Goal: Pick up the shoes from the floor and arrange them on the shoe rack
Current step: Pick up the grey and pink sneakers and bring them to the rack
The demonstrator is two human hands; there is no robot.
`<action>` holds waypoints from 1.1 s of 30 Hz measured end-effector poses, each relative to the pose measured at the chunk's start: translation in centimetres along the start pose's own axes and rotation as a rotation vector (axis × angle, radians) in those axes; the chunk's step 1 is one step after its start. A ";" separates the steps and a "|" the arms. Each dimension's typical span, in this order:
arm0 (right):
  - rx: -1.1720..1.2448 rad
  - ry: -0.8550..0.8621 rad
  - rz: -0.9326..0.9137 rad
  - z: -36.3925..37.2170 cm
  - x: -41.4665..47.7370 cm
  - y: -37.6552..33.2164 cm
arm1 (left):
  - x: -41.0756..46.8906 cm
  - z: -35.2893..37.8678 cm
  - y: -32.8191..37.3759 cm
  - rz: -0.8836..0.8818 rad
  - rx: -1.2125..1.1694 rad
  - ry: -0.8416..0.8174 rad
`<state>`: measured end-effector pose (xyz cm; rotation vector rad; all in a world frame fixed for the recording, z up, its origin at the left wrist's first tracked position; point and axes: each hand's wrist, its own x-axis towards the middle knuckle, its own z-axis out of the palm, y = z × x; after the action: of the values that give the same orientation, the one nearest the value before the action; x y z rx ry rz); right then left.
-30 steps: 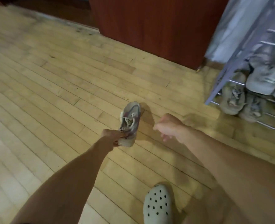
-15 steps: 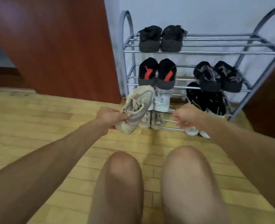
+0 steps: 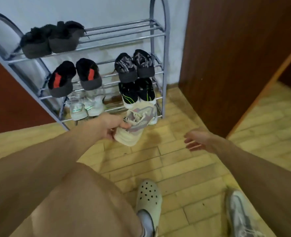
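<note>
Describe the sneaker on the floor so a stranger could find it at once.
From the metal rack by the wall, come down the floor to the view's bottom right corner. The sneaker lies there, partly behind the right forearm, right of the clog. Unlike the holed clog, it is grey-streaked and worn by nobody.

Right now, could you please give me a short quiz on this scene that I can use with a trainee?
1. True or false: the right hand is open and holds nothing.
2. Which hand grips the beige sneaker? A. left hand B. right hand C. both
3. How many pairs of shoes sit on the top shelf of the shoe rack?
Key: 1 true; 2 A; 3 one, the dark pair.
</note>
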<state>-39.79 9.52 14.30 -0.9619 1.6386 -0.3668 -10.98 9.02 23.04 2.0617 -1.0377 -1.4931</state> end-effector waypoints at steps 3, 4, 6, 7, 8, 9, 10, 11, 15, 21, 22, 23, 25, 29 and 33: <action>-0.035 0.033 0.064 -2.5 -0.8 4.8 | 0.4 4.9 1.1 0.000 0.127 -0.105; -0.028 0.060 0.089 -3.4 -1.1 6.8 | 0.5 6.9 1.5 0.002 0.165 -0.133; -0.006 0.113 0.146 -4.9 -1.7 11.0 | 0.5 11.1 1.7 -0.001 0.225 -0.185; -0.006 0.137 0.180 -5.7 -2.0 13.2 | 0.4 13.5 1.4 -0.014 0.252 -0.218; -0.007 0.159 0.219 -6.3 -2.4 15.4 | 0.5 15.9 0.9 -0.033 0.284 -0.263; -0.002 0.176 0.263 -6.9 -2.8 17.6 | 0.5 18.5 0.0 -0.059 0.312 -0.318; -0.006 0.189 0.300 -7.2 -3.1 19.4 | 0.6 20.5 -1.0 -0.088 0.325 -0.364; -0.009 0.215 0.340 -7.3 -3.4 21.2 | 0.5 22.5 -2.1 -0.112 0.334 -0.405; -0.079 0.267 0.512 -7.0 -4.6 29.4 | -0.7 29.1 -6.5 -0.162 0.406 -0.532; -0.081 0.263 0.638 -1.3 -5.3 36.0 | -0.4 31.4 -10.7 -0.190 0.374 -0.590; -0.082 0.291 0.628 -0.5 -5.0 36.1 | -0.1 31.0 -11.3 -0.187 0.355 -0.589; -0.044 0.322 0.637 0.0 -4.9 35.9 | 0.1 30.4 -11.8 -0.178 0.342 -0.589; 0.000 0.348 0.660 0.6 -4.5 35.7 | 0.6 29.0 -12.7 -0.146 0.339 -0.583; 0.167 0.272 0.625 1.0 -4.5 33.9 | 1.8 26.1 -13.4 -0.122 0.327 -0.560; 0.532 0.160 0.548 2.6 -4.4 31.6 | 2.1 23.9 -12.9 -0.141 0.267 -0.529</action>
<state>-49.78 32.96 -5.16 -0.0756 1.7439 -0.4726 -28.54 18.40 4.39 1.9860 -1.3677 -2.1483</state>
